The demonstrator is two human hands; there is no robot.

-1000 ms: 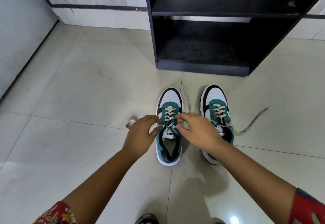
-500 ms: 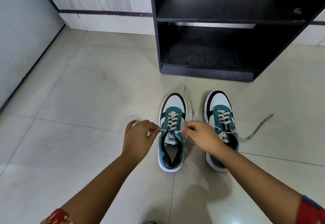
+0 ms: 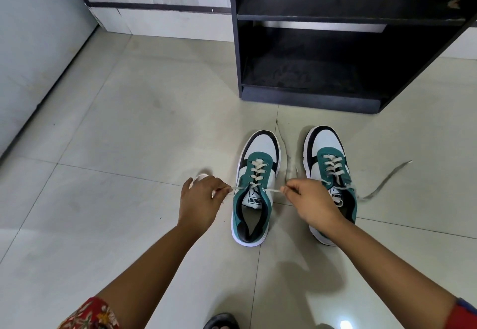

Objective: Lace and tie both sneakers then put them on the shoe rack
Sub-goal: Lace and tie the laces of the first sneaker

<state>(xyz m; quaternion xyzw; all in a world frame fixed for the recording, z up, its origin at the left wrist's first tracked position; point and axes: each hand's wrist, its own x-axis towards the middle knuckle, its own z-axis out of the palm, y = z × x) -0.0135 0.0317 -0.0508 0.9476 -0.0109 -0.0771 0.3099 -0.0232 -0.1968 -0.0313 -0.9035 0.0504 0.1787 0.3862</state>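
The floor (image 3: 124, 127) is of pale glossy tiles, and a black shoe rack (image 3: 335, 52) with two shelves in view stands against the wall, both shelves without shoes. In front of it there are two sneakers, green, white and black, side by side with the toes toward the rack. The left sneaker (image 3: 254, 186) is laced up to the top eyelets, and each end of its lace (image 3: 271, 190) is pulled out sideways: the left hand (image 3: 200, 199) is closed in a pinch on one end, the right hand (image 3: 312, 203) is closed in a pinch on the other. I judge the step in hand is tightening this lace before the knot. The next move asks to cross the two ends and make the bow without losing the tension. The right sneaker (image 3: 331, 174) is also laced but not tied; its loose lace (image 3: 382, 183) lies across the floor to the right. So I count two sneakers, two hands, one rack, and no knot made yet.
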